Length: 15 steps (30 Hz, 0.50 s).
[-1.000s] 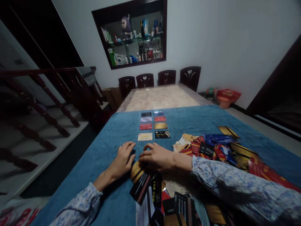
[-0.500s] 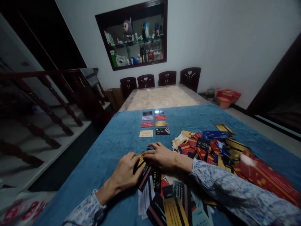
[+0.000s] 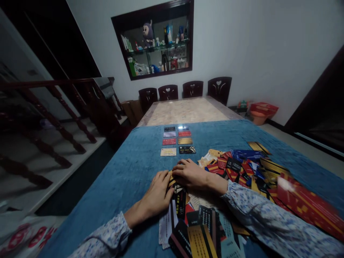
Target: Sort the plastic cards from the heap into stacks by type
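Observation:
My left hand [image 3: 158,191] lies palm down on the blue cloth [image 3: 126,168], its fingers pressed against the left edge of a few dark and gold cards [image 3: 172,182]. My right hand [image 3: 189,173] lies flat on the same cards from the right, fingers stretched toward the left hand. A loose heap of cards [image 3: 242,172] spreads to the right. More cards [image 3: 193,225] lie under and in front of my right forearm. Beyond the hands, cards [image 3: 176,140] lie in two neat columns.
Past the blue cloth the table top [image 3: 185,111] is bare marble, with several dark chairs [image 3: 192,88] at its far end. A wooden stair railing [image 3: 53,107] runs along the left. A wall niche [image 3: 158,39] holds bottles and a toy. A red basin [image 3: 262,109] sits on the floor.
My left hand has slid right until it meets the right hand, pushing the cards between them together. The view has shifted slightly.

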### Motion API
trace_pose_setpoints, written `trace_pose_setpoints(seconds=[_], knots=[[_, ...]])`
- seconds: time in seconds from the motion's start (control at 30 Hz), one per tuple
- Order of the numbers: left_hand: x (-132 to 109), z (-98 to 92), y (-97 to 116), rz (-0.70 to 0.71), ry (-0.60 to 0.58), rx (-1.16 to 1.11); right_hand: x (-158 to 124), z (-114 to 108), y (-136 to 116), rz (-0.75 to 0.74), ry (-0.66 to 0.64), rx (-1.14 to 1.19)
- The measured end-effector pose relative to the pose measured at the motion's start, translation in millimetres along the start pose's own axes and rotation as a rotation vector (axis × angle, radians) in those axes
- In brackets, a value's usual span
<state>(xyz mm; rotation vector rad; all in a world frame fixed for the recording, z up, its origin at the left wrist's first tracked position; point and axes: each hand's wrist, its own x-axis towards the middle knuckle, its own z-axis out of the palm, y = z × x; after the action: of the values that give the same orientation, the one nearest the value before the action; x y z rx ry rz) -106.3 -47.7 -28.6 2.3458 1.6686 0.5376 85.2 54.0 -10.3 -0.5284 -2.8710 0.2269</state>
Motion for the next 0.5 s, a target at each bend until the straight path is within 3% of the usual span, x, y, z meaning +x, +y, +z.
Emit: trace_pose_setpoints(seconds=[0.23, 0.5], knots=[[13, -5.1, 3, 0.063, 0.009, -0.078, -2, -6, 7, 0.153, -0.070, 0.009], [16, -14.5, 10, 0.189, -0.019, 0.043, -3, -12, 9, 0.103, -0.066, -0.006]])
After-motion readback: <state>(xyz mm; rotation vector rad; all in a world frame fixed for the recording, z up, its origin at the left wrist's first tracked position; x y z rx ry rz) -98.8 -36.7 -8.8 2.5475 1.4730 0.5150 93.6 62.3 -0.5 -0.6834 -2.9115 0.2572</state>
